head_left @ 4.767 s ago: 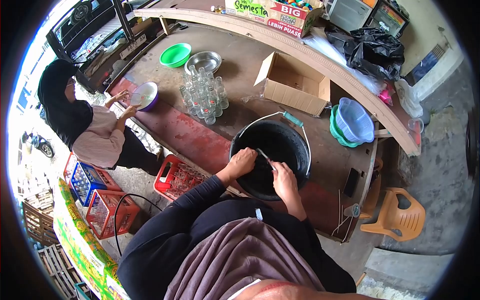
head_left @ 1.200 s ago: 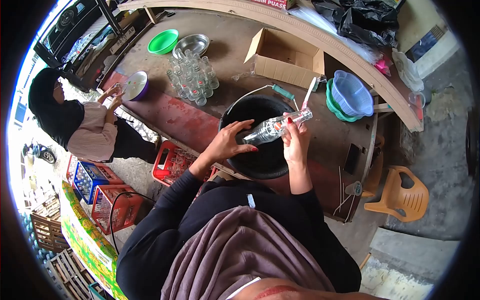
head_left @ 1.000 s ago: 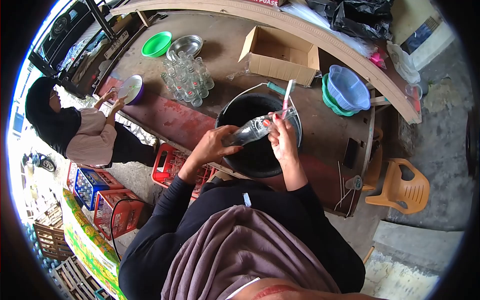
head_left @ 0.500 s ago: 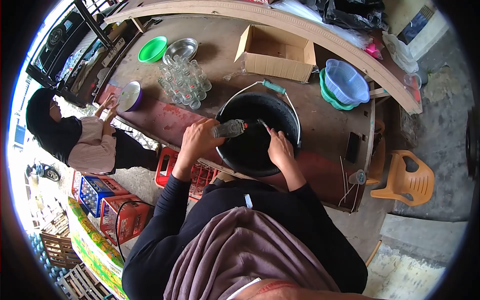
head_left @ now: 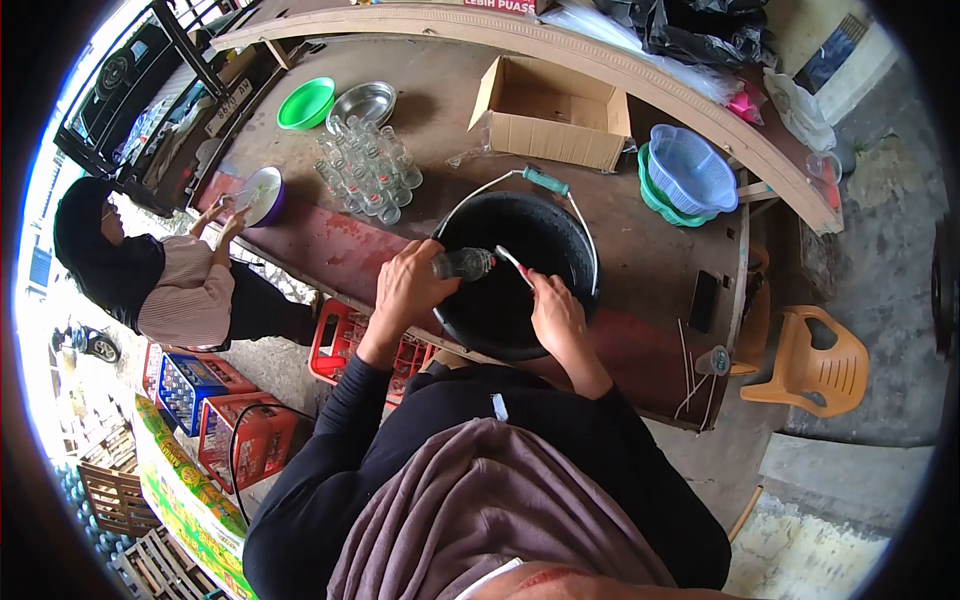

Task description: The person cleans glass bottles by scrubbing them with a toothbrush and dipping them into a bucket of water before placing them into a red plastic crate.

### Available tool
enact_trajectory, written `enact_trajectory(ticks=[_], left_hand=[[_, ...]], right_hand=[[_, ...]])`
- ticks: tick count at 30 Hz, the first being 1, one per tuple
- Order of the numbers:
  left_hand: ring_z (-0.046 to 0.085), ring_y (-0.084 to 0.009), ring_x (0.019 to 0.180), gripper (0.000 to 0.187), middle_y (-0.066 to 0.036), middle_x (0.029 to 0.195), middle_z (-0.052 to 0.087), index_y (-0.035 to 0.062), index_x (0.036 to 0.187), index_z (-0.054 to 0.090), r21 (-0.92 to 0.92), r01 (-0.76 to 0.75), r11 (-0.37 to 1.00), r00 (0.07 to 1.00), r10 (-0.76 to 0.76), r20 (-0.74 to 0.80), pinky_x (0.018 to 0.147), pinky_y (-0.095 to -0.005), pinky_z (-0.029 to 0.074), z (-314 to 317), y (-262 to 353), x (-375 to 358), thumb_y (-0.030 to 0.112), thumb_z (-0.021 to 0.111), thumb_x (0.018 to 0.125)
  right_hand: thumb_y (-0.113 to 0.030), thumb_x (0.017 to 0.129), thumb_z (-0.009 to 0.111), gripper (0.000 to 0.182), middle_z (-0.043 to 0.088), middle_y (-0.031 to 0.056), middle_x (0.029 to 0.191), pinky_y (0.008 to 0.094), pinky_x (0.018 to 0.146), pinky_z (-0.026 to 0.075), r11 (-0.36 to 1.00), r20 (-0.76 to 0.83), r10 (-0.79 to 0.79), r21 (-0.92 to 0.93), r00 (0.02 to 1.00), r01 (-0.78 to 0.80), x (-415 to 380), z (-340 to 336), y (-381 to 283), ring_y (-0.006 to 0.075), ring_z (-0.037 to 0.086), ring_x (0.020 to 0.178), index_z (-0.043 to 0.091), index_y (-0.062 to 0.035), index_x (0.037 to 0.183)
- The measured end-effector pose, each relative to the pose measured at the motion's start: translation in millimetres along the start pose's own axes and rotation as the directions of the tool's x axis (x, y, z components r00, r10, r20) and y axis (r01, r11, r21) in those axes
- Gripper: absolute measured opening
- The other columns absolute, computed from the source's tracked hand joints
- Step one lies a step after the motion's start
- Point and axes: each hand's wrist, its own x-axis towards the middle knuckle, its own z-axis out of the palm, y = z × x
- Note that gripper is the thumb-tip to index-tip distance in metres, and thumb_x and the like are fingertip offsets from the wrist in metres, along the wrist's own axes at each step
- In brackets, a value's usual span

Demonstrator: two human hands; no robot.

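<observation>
My left hand is wrapped round a clear glass bottle with red on it, held on its side over the left part of a large black bucket. In my right hand is a slim white and red toothbrush, gripped by its handle. The brush head points up and left, close to the bottle's right end. The bucket's wire handle with its green grip stands up on the far side. Dark liquid or shadow hides the bucket's bottom.
Several clear glass bottles stand upright beyond the bucket's left. A green bowl, a metal bowl, a cardboard box and plastic baskets sit further back. At left a person works over a purple-rimmed bowl.
The toothbrush has come up out of the bucket's dark interior, its head now near the bottle's end. My left hand and the bottle have shifted slightly right and toward me.
</observation>
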Motion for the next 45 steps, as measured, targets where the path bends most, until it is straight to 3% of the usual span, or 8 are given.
enact_trajectory(ticks=[4, 8, 19, 27, 31, 36, 40, 45], left_hand=[[0.066, -0.0336, 0.091, 0.047, -0.012, 0.100, 0.065, 0.0068, 0.106, 0.064, -0.073, -0.030, 0.997, 0.999, 0.027, -0.041, 0.079, -0.0411, 0.053, -4.3, -6.4, -4.9, 0.018, 0.081, 0.064], [0.066, -0.0340, 0.092, 0.046, -0.012, 0.101, 0.064, 0.0069, 0.107, 0.064, -0.121, -0.066, 0.990, 0.997, 0.060, -0.046, 0.079, -0.0406, 0.053, -9.3, -12.7, -15.8, 0.012, 0.080, 0.065], [0.061, -0.0330, 0.098, 0.043, -0.012, 0.104, 0.060, 0.0067, 0.109, 0.066, -0.088, -0.202, 0.975, 0.979, 0.197, -0.056, 0.085, -0.0416, 0.050, -1.0, -14.1, -27.0, 0.004, 0.074, 0.067], [0.065, -0.0362, 0.093, 0.047, -0.015, 0.100, 0.063, 0.0046, 0.107, 0.062, -0.087, -0.062, 0.994, 0.995, 0.055, -0.078, 0.079, -0.0424, 0.052, 13.7, -7.4, -15.1, 0.017, 0.079, 0.065], [0.065, -0.0364, 0.090, 0.046, -0.018, 0.097, 0.065, 0.0007, 0.104, 0.062, -0.111, 0.072, 0.991, 0.991, -0.084, -0.108, 0.079, -0.0422, 0.052, 12.1, -6.6, -12.5, 0.021, 0.079, 0.067], [0.066, -0.0349, 0.089, 0.044, -0.019, 0.094, 0.066, -0.0025, 0.101, 0.061, -0.215, 0.203, 0.955, 0.966, -0.232, -0.118, 0.079, -0.0407, 0.052, 8.1, -10.7, -6.5, 0.023, 0.079, 0.069], [0.065, -0.0348, 0.089, 0.043, -0.017, 0.099, 0.064, 0.0001, 0.105, 0.061, -0.267, 0.063, 0.962, 0.985, -0.103, -0.140, 0.081, -0.0409, 0.052, 1.2, -10.6, -14.7, 0.016, 0.079, 0.070], [0.062, -0.0346, 0.099, 0.046, -0.014, 0.110, 0.061, 0.0038, 0.111, 0.061, -0.249, -0.167, 0.954, 0.981, 0.136, -0.139, 0.085, -0.0422, 0.051, -3.5, -17.7, -23.9, 0.006, 0.077, 0.068]], right_hand=[[-0.008, 0.095, 0.052, 0.032, 0.061, 0.0192, 0.102, 0.0459, 0.076, 0.052, 0.952, -0.106, -0.208, 0.208, 0.972, 0.226, -5.7, -4.5, -15.6, 0.0393, 0.063, 0.090, 0.057, -0.0074, 0.126], [-0.008, 0.095, 0.052, 0.031, 0.061, 0.0189, 0.102, 0.0475, 0.075, 0.052, 1.000, -0.023, -0.021, -0.020, 1.000, 0.021, 9.5, 2.8, 7.4, 0.0405, 0.063, 0.089, 0.058, -0.0066, 0.125], [0.000, 0.089, 0.051, 0.036, 0.060, 0.0199, 0.099, 0.0473, 0.069, 0.054, 0.991, 0.049, 0.019, -0.131, 0.999, -0.013, 18.1, 16.2, 15.8, 0.0392, 0.066, 0.080, 0.058, -0.0079, 0.123], [-0.007, 0.094, 0.052, 0.031, 0.061, 0.0200, 0.100, 0.0491, 0.072, 0.053, 0.951, -0.089, -0.204, 0.217, 0.975, 0.219, -6.2, 11.8, -9.0, 0.0421, 0.064, 0.085, 0.055, -0.0077, 0.125], [-0.005, 0.095, 0.049, 0.034, 0.060, 0.0225, 0.100, 0.0490, 0.073, 0.053, 0.998, 0.060, -0.053, -0.029, 0.997, 0.055, -1.8, -1.6, 4.0, 0.0421, 0.064, 0.087, 0.055, -0.0066, 0.128], [-0.005, 0.095, 0.051, 0.038, 0.058, 0.0200, 0.101, 0.0469, 0.073, 0.051, 0.911, -0.128, -0.293, 0.262, 0.947, 0.317, -14.6, 5.2, -18.3, 0.0398, 0.063, 0.086, 0.051, -0.0078, 0.133], [-0.005, 0.095, 0.051, 0.037, 0.059, 0.0205, 0.101, 0.0478, 0.076, 0.051, 0.998, 0.043, -0.052, -0.043, 0.998, 0.054, 1.3, 0.6, 7.5, 0.0403, 0.062, 0.090, 0.055, -0.0090, 0.131], [-0.005, 0.096, 0.050, 0.036, 0.058, 0.0188, 0.100, 0.0458, 0.073, 0.052, 0.906, -0.118, -0.329, 0.242, 0.937, 0.348, -1.1, -5.7, -9.7, 0.0377, 0.064, 0.086, 0.052, -0.0068, 0.132]])
